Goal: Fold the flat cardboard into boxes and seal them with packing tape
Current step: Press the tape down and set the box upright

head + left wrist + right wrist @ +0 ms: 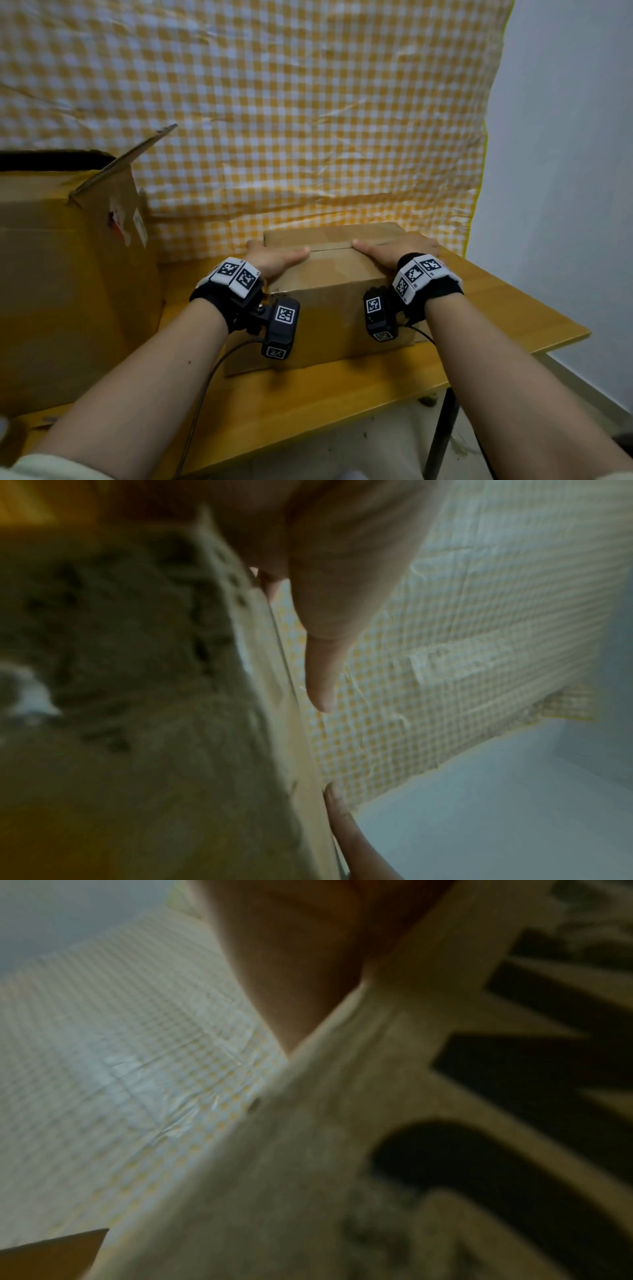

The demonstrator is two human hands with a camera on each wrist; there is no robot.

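A small brown cardboard box [329,298] stands folded up on the wooden table [342,387]. Its two top flaps meet in a seam [330,247]; no tape shows on it. My left hand [274,258] lies over the box's top left edge, its thumb [322,669] straight along the seam and its fingers reaching past the left side. Flat on the top right rests my right hand [394,250], thumb pointing toward the left thumb. In the right wrist view the right hand [301,961] presses the box [308,1150], whose side carries blurred black print. No tape roll is in view.
A large open cardboard carton [68,274] with a raised flap stands on the left, close to the small box. A yellow checked cloth [308,120] hangs behind the table. The table's right edge [548,342] drops off beside a pale wall [565,137].
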